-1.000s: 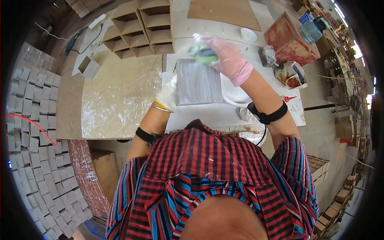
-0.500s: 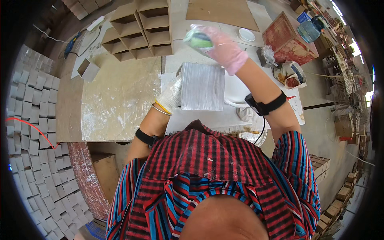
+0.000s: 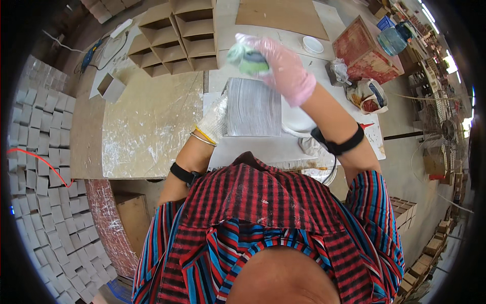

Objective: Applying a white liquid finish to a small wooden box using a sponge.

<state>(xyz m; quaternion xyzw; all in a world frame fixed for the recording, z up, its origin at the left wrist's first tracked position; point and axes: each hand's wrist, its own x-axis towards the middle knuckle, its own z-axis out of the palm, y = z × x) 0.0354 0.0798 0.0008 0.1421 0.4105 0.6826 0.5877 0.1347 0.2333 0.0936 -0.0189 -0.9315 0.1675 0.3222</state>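
Note:
A block-shaped stack of thin grey sheets (image 3: 253, 107) stands on the table in front of me. Against its left side lies my left hand (image 3: 216, 117) in a white knitted glove, with the fingers stretched along the stack and their tips partly hidden by it. Above the stack's far edge is my right hand (image 3: 288, 68), wearing a pink glove. It is closed around a bunched green cloth (image 3: 250, 62) with a dark patch, blurred by motion.
Beyond the stack, a cardboard compartment rack (image 3: 185, 43) stands at the far left, near a small open box (image 3: 111, 88). A white tub (image 3: 313, 44), a red-stained box (image 3: 372, 48) and a stuffed bag (image 3: 368, 95) are to the right. Many white boxes (image 3: 48, 152) are piled left.
My right hand has shifted slightly toward me with the green cloth, turning at the wrist. My left hand stays against the stack.

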